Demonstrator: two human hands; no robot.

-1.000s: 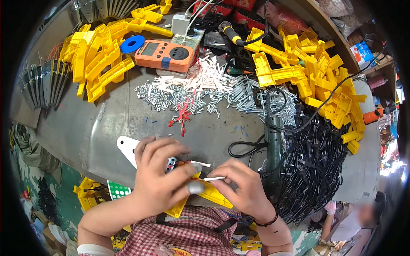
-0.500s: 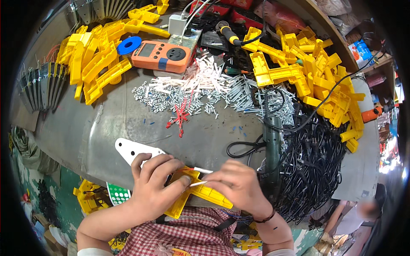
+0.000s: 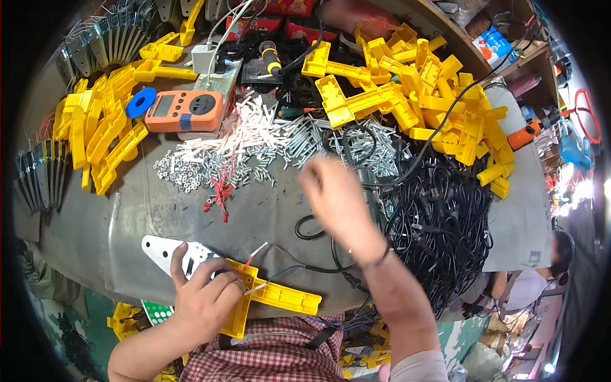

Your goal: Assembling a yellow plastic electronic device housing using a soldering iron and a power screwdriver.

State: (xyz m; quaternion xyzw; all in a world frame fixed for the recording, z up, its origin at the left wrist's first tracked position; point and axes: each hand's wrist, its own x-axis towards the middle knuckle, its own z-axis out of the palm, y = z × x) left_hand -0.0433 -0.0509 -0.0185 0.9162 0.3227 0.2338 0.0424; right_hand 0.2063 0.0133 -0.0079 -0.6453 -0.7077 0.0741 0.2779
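Note:
At the table's near edge lies a yellow plastic housing [image 3: 287, 298], with a white pointed plate [image 3: 160, 249] sticking out from its far left. My left hand [image 3: 207, 293] grips the housing where the plate meets it, fingers bent over the top. Two thin white sleeves [image 3: 257, 251] stand out of the housing on wires, and a black cable [image 3: 316, 268] runs from it to the right. My right hand [image 3: 334, 194] is in the air over the middle of the table, just short of the screw pile [image 3: 375, 149]. Motion smears its fingers, so any content is hidden.
Across the far side lie white sleeves [image 3: 254, 130], nuts [image 3: 184, 169], red wire pieces [image 3: 219, 196] and an orange meter [image 3: 184, 111]. Yellow housings [image 3: 439, 89] are heaped at both sides. A tangle of black cables [image 3: 439, 235] covers the right. Another person [image 3: 528, 290] sits beyond.
My right hand has left the white sleeves at the housing and moved up and away over the table. My left hand keeps hold of the housing. The whole view has shifted.

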